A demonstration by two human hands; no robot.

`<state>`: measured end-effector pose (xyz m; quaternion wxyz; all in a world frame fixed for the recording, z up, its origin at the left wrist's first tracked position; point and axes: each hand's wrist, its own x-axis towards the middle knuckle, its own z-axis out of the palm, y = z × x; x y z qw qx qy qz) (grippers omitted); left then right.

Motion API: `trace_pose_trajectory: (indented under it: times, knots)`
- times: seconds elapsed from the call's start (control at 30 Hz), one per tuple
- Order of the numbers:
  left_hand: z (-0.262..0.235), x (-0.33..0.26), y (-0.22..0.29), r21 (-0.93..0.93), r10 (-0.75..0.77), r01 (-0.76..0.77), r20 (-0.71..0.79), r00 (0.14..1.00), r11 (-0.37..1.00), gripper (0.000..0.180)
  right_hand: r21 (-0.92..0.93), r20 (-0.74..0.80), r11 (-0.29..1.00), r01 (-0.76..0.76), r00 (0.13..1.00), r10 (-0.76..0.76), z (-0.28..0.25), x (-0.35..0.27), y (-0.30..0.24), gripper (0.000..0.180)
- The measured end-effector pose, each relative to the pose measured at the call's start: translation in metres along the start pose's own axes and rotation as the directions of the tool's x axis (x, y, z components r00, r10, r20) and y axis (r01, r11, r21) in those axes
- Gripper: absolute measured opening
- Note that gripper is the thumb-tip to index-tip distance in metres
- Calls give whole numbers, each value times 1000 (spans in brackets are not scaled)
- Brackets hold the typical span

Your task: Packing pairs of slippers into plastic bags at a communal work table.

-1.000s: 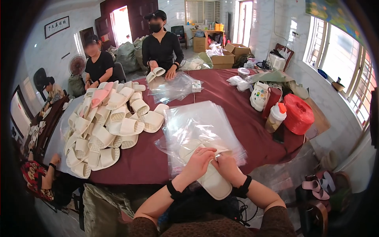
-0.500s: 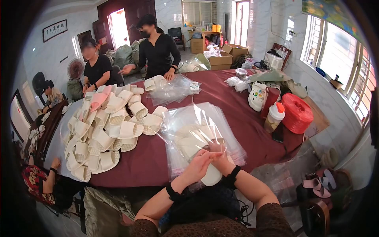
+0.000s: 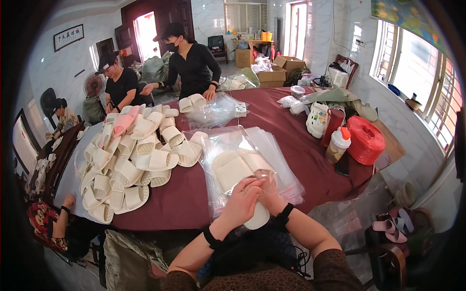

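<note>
A pair of cream slippers (image 3: 229, 170) lies inside a clear plastic bag (image 3: 209, 145), one beside the other. The heel end of one slipper sticks out below my wrists. My left hand (image 3: 244, 201) is closed, its fingers pinching the bag's film near its mouth. Close against it, my right hand (image 3: 272, 196) is bent over the slipper, its fingertips seen through shiny film and gripping there; their exact hold is partly hidden. Under this bag lies a stack of flat clear bags (image 3: 286, 179).
A heap of cream slippers (image 3: 128, 172), with a pink slipper (image 3: 126, 121), covers the table's left. On the right stand a bottle (image 3: 338, 145), a roll of red twine (image 3: 365, 140) and a white clog (image 3: 318, 120). Across the maroon tablecloth (image 3: 174, 203) stands a co-worker (image 3: 194, 68); others sit left.
The slippers have moved further up into the bag, and the film over them lies flatter. My hands have shifted slightly. One co-worker across the table has lowered their head.
</note>
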<state>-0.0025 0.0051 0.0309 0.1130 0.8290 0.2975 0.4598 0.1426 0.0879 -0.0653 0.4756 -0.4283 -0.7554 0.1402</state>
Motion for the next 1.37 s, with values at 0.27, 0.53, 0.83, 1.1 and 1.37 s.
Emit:
trace_pose_trajectory:
  times: [0.27,0.53,0.83,1.1,1.37]
  knots:
    - [-9,-11,-10,-178,-120,121,13,993,977,6,-240,-10,971,-3,1000,1,-8,15,-16,17]
    - [-14,-10,-3,-407,-158,208,153,975,889,9,-243,-158,941,-237,967,202,10,25,-2,19]
    - [-31,-13,-10,-316,-212,257,170,962,913,8,-352,-213,834,-425,904,371,31,68,2,32]
    - [-32,-60,-66,-88,-363,360,-20,931,929,5,-525,215,775,350,936,-277,43,-10,-26,48]
    - [-42,-90,-58,91,-452,471,-173,875,877,71,58,850,917,-396,501,162,-134,-14,-25,74]
